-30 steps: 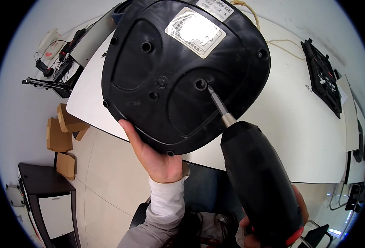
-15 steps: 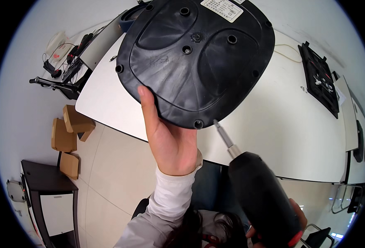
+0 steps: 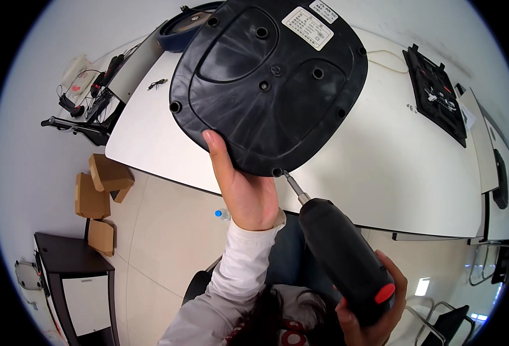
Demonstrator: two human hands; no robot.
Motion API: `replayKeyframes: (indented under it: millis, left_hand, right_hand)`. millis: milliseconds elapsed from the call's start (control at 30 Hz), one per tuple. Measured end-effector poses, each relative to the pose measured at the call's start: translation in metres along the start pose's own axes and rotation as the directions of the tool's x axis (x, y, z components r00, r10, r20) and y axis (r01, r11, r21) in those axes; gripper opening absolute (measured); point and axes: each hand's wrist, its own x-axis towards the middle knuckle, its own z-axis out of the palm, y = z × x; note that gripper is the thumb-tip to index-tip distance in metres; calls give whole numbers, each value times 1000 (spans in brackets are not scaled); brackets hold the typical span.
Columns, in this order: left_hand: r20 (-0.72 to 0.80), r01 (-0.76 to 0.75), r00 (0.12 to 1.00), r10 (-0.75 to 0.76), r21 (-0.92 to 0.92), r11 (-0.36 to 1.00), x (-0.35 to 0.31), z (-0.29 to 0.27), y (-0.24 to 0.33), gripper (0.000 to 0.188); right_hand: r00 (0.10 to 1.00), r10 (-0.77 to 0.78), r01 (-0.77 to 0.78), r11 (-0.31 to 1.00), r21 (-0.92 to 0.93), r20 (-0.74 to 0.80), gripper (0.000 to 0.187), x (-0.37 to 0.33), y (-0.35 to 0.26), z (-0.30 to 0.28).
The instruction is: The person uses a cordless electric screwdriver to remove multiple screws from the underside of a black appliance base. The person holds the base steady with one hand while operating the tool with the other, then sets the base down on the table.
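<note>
My left hand [image 3: 244, 193] grips the near edge of a black plastic base plate [image 3: 231, 109], its thumb on the upper face and the other fingers hidden beneath. Round screw holes dot the plate, and two white labels [image 3: 307, 29] are stuck near its far side. In my right hand [image 3: 388, 305] is a black cordless screwdriver [image 3: 341, 254] with a red patch, fingers wrapped around its body. The metal bit [image 3: 292, 181] reaches to the screw hole [image 3: 277, 172] at the plate's near edge; whether it sits inside the hole, I cannot tell.
Beneath the plate stands a white table [image 3: 393, 173], with a dark blue round object [image 3: 174, 34] at the far left. An open black tool case [image 3: 436, 95] lies at the right. Cardboard boxes [image 3: 92, 195], a bottle [image 3: 222, 214] and a dark cabinet [image 3: 73, 259] are on the floor side.
The screwdriver has moved left, bringing its bit to the near screw hole. The plate has tilted and shifted slightly, showing more of its labels.
</note>
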Motion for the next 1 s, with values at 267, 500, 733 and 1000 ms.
replayKeyframes:
  millis: [267, 500, 733, 1000]
  left_hand:
    - [-4, -43, 999, 43, 42, 998, -8, 1, -13, 59]
    - [-26, -68, 997, 70, 89, 994, -13, -4, -26, 62]
    - [-46, -119, 991, 126, 146, 982, -19, -6, -36, 63]
    - [-34, -106, 993, 113, 176, 979, -27, -12, -43, 64]
  right_hand:
    - [997, 70, -68, 996, 66, -40, 74, -10, 5, -1]
    - [968, 218, -189, 959, 212, -121, 80, -10, 10, 11]
    - [998, 60, -59, 998, 27, -24, 69, -2, 10, 6]
    - [999, 41, -39, 997, -60, 23, 71, 1, 14, 8]
